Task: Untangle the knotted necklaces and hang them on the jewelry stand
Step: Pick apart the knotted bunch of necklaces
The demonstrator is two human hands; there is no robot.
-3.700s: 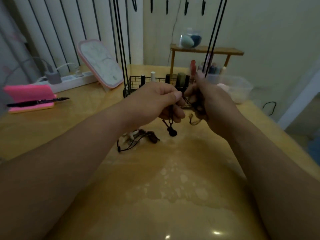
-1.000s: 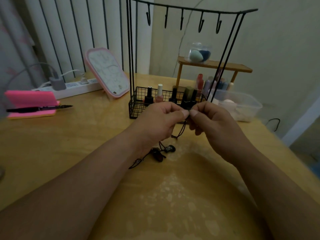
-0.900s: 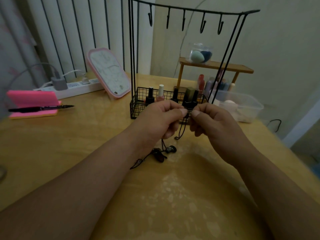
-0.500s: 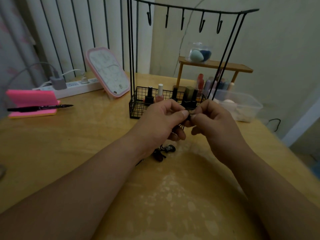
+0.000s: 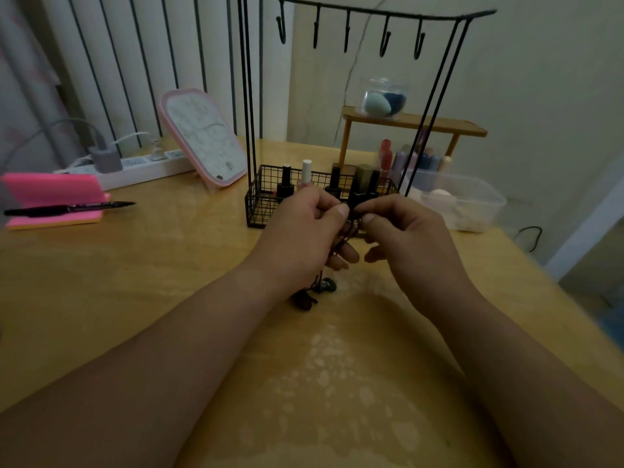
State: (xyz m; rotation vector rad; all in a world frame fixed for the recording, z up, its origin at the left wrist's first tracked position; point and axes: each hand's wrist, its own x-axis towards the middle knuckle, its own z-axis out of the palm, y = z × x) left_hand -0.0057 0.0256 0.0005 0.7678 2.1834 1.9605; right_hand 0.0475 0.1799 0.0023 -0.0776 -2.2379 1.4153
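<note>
Head view: kept pinching the knotted necklaces (image 5: 349, 231) between left hand (image 5: 300, 241) and right hand (image 5: 408, 238), thumbs almost meeting, much as half a second before. Trailed pendants (image 5: 326, 285) down onto the desk (image 5: 135, 282) under the left hand, just before the jewelry stand (image 5: 260, 207). Left open desk toward the near edge.

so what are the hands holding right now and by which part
Left hand and right hand both pinch the black necklace cord on the short stretch between them; its pendants hang below.
</note>
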